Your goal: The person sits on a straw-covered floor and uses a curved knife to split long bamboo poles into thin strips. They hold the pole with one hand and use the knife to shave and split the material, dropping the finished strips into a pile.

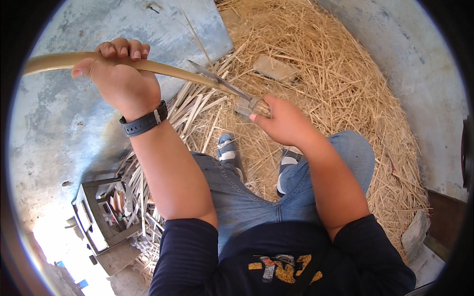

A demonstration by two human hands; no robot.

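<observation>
A long, pale bamboo strip (180, 74) slants across the upper left, bending down toward the middle. My left hand (123, 76) is closed round it, fingertips over the far edge and thumb along the near side. In my right hand (284, 122) is a knife (224, 83), gripped by its short, light brown handle. Its narrow grey blade points up and left and lies against the strip near the strip's lower right end. Whether the edge has cut into the bamboo I cannot tell. The strip's far left end runs out of the picture.
Loose straw-like bamboo shavings (326, 59) cover the floor around my feet. A flat stone block (274, 68) lies among them ahead. Split strips (195, 111) are heaped by the left wall (59, 128), near a dark wooden frame (91, 197). Another stone (415, 234) rests at right.
</observation>
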